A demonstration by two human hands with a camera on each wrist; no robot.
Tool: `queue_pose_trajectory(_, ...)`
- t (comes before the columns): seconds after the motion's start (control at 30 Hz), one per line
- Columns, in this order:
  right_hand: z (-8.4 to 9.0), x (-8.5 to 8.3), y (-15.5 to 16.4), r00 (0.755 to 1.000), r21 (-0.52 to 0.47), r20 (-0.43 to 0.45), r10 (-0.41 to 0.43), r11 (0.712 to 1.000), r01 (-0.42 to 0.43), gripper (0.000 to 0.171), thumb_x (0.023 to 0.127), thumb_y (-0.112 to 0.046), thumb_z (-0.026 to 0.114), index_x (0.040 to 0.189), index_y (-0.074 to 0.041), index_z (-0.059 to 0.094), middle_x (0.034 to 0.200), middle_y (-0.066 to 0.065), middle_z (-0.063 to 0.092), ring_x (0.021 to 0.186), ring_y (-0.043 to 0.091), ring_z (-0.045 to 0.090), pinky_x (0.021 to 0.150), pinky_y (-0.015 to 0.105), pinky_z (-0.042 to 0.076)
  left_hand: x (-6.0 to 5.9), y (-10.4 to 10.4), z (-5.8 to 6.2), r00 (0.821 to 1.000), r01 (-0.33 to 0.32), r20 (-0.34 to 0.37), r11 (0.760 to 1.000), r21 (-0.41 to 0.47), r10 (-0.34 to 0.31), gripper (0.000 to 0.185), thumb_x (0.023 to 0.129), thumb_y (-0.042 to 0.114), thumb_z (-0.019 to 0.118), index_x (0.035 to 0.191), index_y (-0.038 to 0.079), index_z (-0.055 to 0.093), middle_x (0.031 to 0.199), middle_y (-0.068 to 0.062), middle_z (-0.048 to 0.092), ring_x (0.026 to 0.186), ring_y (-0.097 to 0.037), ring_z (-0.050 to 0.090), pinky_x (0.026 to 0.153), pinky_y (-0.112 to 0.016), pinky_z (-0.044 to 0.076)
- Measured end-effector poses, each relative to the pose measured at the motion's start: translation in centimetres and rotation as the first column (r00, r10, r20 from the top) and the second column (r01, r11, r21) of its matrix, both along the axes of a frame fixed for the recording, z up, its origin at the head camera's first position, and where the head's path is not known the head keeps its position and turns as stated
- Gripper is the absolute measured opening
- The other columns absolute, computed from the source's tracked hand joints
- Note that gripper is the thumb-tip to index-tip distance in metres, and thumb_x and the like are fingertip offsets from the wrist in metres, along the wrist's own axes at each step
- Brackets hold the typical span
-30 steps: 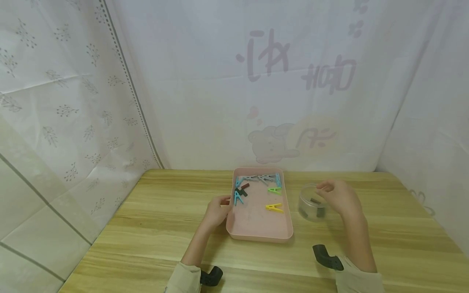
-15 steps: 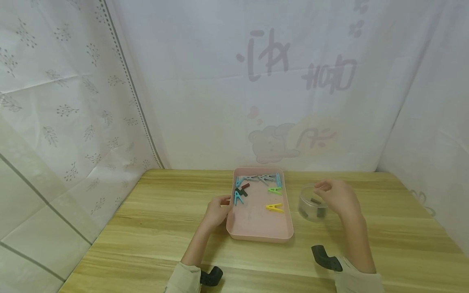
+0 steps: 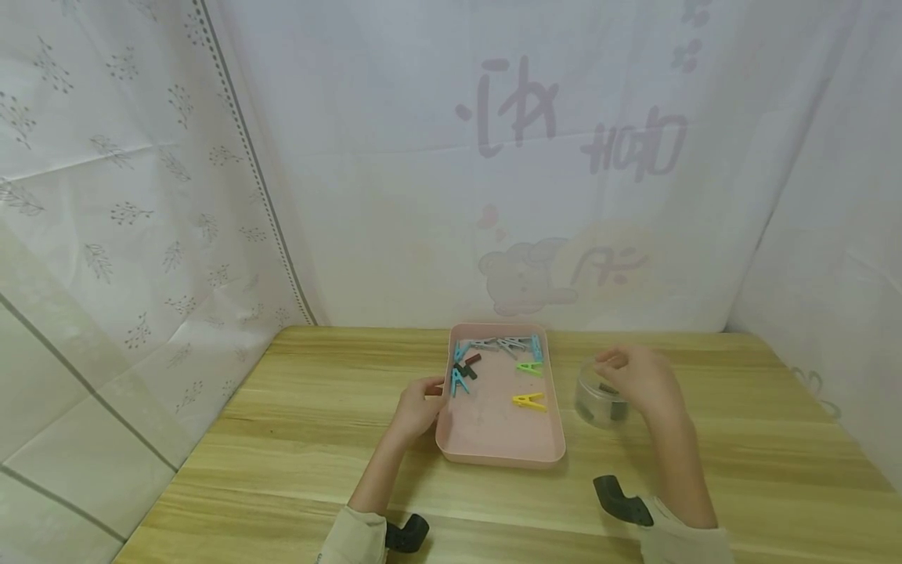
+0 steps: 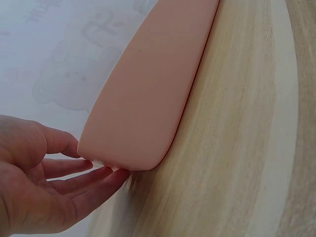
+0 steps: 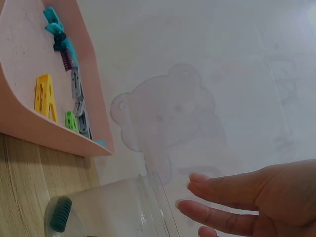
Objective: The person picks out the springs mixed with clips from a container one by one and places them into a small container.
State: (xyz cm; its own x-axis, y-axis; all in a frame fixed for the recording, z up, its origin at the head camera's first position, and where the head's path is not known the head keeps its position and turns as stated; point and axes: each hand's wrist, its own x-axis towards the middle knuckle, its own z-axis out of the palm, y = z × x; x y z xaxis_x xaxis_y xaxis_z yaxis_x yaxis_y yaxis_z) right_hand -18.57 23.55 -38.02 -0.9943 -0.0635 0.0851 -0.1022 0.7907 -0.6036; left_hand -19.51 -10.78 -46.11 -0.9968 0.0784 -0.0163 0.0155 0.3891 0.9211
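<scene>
A pink tray (image 3: pixel 500 453) lies mid-table and holds several clothes pegs: a yellow peg (image 3: pixel 528 400), a green peg (image 3: pixel 528 366), a teal peg (image 3: pixel 458 381) and grey pegs (image 3: pixel 502 343). My left hand (image 3: pixel 425 392) rests against the tray's left wall. In the left wrist view its fingers (image 4: pixel 81 185) lie nearly straight beside the tray (image 4: pixel 148 98). My right hand (image 3: pixel 615 363) hovers over a clear jar (image 3: pixel 594 405) with dark pegs inside, and holds nothing. In the right wrist view its fingers (image 5: pixel 217 215) are extended above the jar (image 5: pixel 123 207), and a dark peg (image 5: pixel 61 214) shows inside.
The wooden table (image 3: pixel 317 423) is walled by white printed curtains (image 3: pixel 493 157) at the back and both sides. Bare wood lies left of the tray and in front of it.
My right hand has drifted a little to the left above the jar. The left hand and the tray have stayed put.
</scene>
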Motion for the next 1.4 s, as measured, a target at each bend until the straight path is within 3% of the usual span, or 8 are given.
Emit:
queue_pose_trajectory(0.27,-0.2,-0.4,-1.1,0.999,-0.009,0.039,0.0,1.0,0.0,0.036,0.105,-0.024,0.062,0.126,0.006,0.067,0.125,0.033,0.069,0.115,0.054,0.063,0.09,0.066,0.054,0.0,0.0,0.0,1.0,0.001,-0.003,1.0,-0.009,-0.001,0.042,0.1,0.003,0.061,0.139,-0.011,0.061,0.125,-0.033,0.066,0.099,-0.033,0.071,0.079,-0.039,0.064)
queue_pose_trajectory(1.4,-0.7,-0.5,-4.3,1.0,-0.017,0.008,0.019,1.0,-0.018,0.033,0.105,-0.024,0.063,0.124,0.002,0.07,0.122,0.028,0.072,0.114,0.049,0.066,0.093,0.065,0.052,0.1,0.2,0.2,1.0,-0.005,-0.017,1.0,-0.006,0.005,0.042,0.099,0.003,0.06,0.138,-0.012,0.061,0.126,-0.034,0.065,0.104,-0.036,0.07,0.081,-0.041,0.064)
